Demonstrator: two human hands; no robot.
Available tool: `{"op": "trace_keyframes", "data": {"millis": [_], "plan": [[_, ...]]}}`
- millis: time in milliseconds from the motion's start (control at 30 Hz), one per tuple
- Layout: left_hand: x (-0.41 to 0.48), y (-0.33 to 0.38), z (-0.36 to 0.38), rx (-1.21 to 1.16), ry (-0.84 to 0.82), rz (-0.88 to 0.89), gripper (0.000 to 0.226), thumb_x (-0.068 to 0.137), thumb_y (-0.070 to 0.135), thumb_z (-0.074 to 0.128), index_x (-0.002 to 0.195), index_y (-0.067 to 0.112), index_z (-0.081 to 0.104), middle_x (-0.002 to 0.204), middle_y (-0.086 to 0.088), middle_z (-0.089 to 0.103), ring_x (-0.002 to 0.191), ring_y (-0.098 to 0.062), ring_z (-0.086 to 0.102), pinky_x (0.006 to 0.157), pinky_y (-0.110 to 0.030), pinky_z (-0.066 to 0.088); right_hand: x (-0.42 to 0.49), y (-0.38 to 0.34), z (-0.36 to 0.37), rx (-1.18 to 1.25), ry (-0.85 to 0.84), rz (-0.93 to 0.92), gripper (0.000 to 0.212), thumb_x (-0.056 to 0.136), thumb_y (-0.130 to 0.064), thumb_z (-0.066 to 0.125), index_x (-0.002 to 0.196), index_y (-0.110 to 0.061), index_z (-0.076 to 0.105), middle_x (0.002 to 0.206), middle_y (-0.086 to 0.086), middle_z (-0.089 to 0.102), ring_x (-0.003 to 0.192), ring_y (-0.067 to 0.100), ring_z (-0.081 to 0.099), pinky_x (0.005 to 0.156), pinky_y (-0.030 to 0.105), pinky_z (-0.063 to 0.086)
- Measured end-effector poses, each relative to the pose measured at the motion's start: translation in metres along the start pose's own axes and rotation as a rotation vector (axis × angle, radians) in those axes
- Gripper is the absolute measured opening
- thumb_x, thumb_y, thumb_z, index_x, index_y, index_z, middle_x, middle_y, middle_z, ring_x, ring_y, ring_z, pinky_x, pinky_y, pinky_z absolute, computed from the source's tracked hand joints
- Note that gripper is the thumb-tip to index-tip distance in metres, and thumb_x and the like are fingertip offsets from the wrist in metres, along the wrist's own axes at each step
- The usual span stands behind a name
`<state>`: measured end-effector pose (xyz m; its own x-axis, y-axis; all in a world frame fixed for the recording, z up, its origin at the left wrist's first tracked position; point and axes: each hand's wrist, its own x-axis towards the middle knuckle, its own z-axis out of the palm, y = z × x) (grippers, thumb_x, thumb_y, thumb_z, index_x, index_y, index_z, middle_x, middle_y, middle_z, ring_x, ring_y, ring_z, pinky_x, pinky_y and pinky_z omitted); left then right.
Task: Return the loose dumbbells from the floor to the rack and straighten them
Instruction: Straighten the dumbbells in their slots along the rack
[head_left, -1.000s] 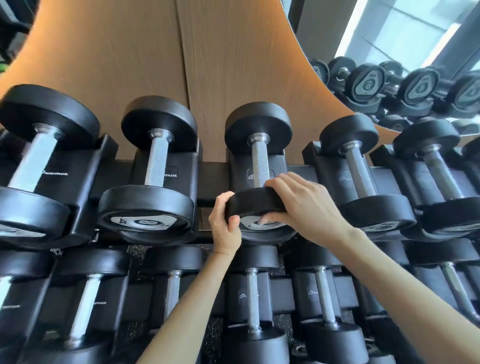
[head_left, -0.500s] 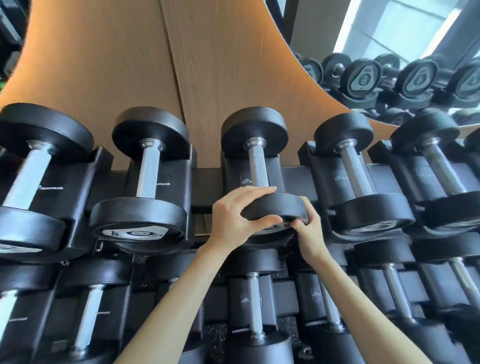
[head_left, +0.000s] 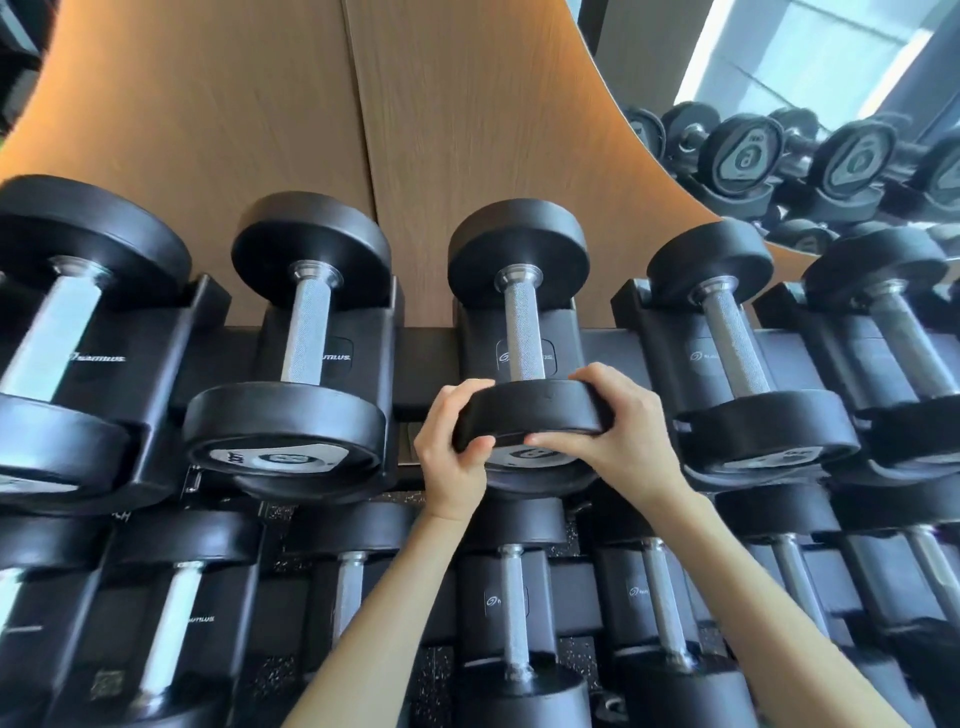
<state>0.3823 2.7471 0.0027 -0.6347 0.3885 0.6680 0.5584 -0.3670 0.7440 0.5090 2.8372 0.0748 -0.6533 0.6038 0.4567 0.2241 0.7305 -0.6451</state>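
A black dumbbell (head_left: 523, 332) with a knurled steel handle lies in the middle cradle of the rack's upper tier (head_left: 421, 348). Its near head faces me. My left hand (head_left: 452, 457) grips the left rim of that near head, thumb on the face and fingers curled over the top. My right hand (head_left: 618, 436) grips the right rim the same way, thumb across the face label. The far head rests against the wooden wall panel.
More black dumbbells fill the cradles on both sides, such as the left neighbour (head_left: 301, 364) and the right neighbour (head_left: 737, 364). A lower tier (head_left: 514, 613) holds several more. A mirror (head_left: 779, 145) at the upper right reflects dumbbells. Speckled floor shows between the cradles.
Both hands have shifted their grip around the near head of the middle dumbbell, from left hand on top and right underneath to one hand on each side. The camera has tilted slightly.
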Motion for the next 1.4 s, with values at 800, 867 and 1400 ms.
{"op": "trace_keyframes", "data": {"millis": [800, 867, 1400], "plan": [[0.037, 0.045, -0.001, 0.168, -0.582, -0.140, 0.044, 0.079, 0.051, 0.062, 0.110, 0.020, 0.064, 0.109, 0.008, 0.065, 0.110, -0.013, 0.057, 0.098, -0.040, 0.044, -0.038, 0.049, -0.010, 0.605, -0.187, 0.402, 0.068, 0.055, -0.053, 0.082, 0.110, -0.024, 0.055, 0.109, 0.007, 0.064, 0.104, 0.021, 0.061, 0.091, 0.037, 0.049], [0.033, 0.042, 0.000, 0.159, -0.526, -0.132, 0.046, 0.075, 0.052, 0.066, 0.108, 0.019, 0.066, 0.107, 0.009, 0.066, 0.107, -0.012, 0.059, 0.095, -0.039, 0.046, -0.039, 0.045, -0.016, 0.550, -0.200, 0.377, 0.066, 0.056, -0.050, 0.082, 0.111, -0.027, 0.053, 0.108, -0.002, 0.065, 0.104, 0.015, 0.062, 0.088, 0.033, 0.048], [0.020, 0.048, -0.004, 0.108, -0.349, -0.294, 0.052, 0.069, 0.062, 0.068, 0.104, 0.024, 0.060, 0.105, 0.003, 0.063, 0.102, -0.015, 0.058, 0.090, -0.030, 0.046, -0.024, -0.002, -0.029, 0.348, -0.109, 0.043, 0.041, 0.076, -0.006, 0.072, 0.114, -0.018, 0.061, 0.111, -0.009, 0.057, 0.107, -0.001, 0.053, 0.092, 0.013, 0.039]]}}
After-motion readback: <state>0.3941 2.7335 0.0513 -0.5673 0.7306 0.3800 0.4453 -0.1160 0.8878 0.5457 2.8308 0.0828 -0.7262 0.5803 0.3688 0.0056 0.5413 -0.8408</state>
